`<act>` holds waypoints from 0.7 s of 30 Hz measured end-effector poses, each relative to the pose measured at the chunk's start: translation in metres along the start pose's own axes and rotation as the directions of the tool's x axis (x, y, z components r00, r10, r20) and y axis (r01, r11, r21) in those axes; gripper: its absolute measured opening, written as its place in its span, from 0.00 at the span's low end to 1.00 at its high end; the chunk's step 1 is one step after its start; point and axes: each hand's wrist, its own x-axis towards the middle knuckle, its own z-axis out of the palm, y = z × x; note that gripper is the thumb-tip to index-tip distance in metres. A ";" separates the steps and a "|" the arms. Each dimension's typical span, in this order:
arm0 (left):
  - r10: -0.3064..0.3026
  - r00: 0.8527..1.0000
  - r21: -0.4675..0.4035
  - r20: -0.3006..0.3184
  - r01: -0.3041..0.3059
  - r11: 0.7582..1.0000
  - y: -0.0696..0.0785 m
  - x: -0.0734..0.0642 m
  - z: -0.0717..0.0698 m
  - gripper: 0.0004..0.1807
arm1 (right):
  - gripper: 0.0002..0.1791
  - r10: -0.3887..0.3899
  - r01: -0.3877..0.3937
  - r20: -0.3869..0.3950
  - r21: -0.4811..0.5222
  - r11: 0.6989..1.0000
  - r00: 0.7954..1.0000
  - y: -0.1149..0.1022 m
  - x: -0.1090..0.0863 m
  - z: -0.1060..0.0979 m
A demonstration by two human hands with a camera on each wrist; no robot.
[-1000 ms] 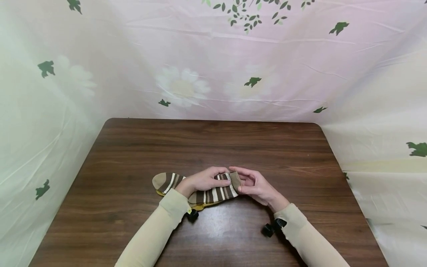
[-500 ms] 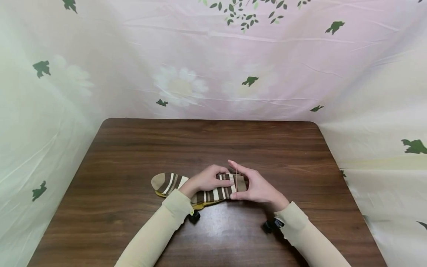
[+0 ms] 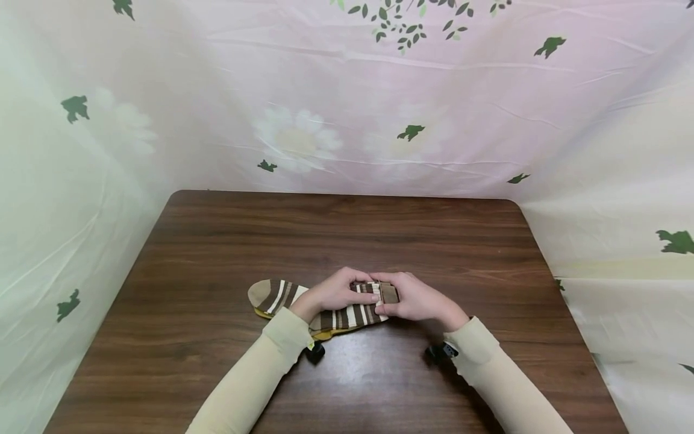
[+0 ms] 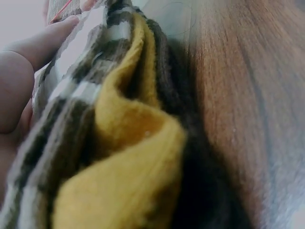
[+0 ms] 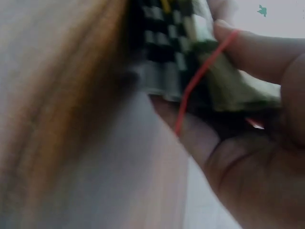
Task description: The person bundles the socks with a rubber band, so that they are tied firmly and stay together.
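Striped brown, white and tan socks lie stacked on the table, with mustard-yellow fabric folded among their layers. My left hand grips the stack near the cuffs, thumb on top and fingers on the far side. At the cuff end my right hand curls its thumb and fingers around both edges of the bundle. A thin red rubber band runs across the cuffs, stretched between the right thumb and a finger in the right wrist view. The tan cuff shows between the two hands.
The brown wooden table reaches back to a pale patterned curtain that also hangs along both sides. A small black wrist camera sits under the left wrist, another black camera at the right one.
My right hand first spread the rubber band wide between thumb and fingers and moved it left over the cuff. Now its fingers have come together around the cuffs. The left hand keeps its hold.
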 end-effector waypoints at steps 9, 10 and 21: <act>-0.042 0.997 -0.021 -0.064 0.041 0.999 0.004 -0.004 0.002 0.14 | 0.36 0.026 -0.026 0.038 -0.016 1.000 0.999 -0.003 0.003 -0.005; -0.040 0.997 -0.056 -0.068 0.036 0.998 0.004 -0.005 0.002 0.15 | 0.35 0.021 -0.021 0.038 -0.004 1.000 0.999 -0.003 0.004 -0.006; 0.167 0.986 -0.100 -0.006 -0.167 0.981 0.000 -0.005 -0.001 0.25 | 0.31 -0.023 -0.001 0.123 0.194 0.981 0.992 0.008 0.001 -0.006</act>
